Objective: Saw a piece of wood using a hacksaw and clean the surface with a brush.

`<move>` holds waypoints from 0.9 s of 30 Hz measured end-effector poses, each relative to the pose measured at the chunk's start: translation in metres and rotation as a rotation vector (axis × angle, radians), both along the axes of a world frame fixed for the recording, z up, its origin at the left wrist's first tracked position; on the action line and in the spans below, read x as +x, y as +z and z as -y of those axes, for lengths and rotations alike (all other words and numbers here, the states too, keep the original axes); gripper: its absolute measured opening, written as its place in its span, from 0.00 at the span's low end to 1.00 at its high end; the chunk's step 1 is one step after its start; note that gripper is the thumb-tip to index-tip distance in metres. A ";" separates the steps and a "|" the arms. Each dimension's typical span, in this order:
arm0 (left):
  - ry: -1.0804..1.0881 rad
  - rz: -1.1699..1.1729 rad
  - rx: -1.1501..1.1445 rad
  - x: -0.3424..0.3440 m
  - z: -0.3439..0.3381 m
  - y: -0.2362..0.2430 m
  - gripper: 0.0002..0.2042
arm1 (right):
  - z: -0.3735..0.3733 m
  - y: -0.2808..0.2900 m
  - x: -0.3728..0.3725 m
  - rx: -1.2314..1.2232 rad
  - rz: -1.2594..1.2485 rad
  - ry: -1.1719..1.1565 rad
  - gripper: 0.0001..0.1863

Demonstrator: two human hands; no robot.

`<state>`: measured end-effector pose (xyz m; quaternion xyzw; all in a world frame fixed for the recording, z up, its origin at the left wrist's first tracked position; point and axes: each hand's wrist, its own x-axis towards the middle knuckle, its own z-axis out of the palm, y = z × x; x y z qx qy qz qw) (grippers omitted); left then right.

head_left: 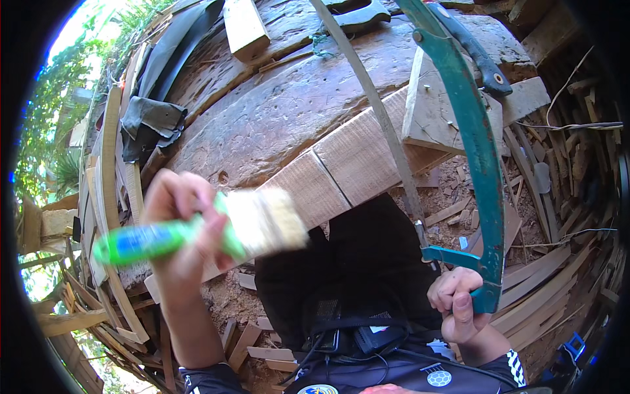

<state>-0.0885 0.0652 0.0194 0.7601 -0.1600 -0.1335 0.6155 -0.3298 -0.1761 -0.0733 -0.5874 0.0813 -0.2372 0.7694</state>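
Holding brush (252, 223) and bow saw (485, 190) at slotted plank (357, 157)

Plank lies along log (295, 111)'s near edge. Left hand (187, 220) grips brush; right hand (462, 302) is wrapped round saw. One-handed hold: frame could swing, blade (388, 131) scraping plank.

Head cam, L of pair, wide fisheye, facing down, close over lap (377, 253) & workbench (282, 121)

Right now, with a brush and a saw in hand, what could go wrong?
The saw in the right hand appears to have its blade near the trousers, so a slip might nick them. The left hand holds the brush, not the plank, so the plank could shift if bumped.
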 end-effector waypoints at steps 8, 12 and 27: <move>0.176 -0.255 -0.394 0.040 -0.026 -0.042 0.20 | -0.007 -0.004 0.000 -0.037 0.018 -0.015 0.09; 0.422 0.017 -0.497 0.027 -0.028 -0.054 0.27 | -0.012 0.002 0.002 -0.171 0.015 -0.026 0.08; 0.075 0.796 0.782 -0.049 0.035 -0.056 0.44 | -0.016 0.011 0.021 -0.423 -0.065 -0.141 0.06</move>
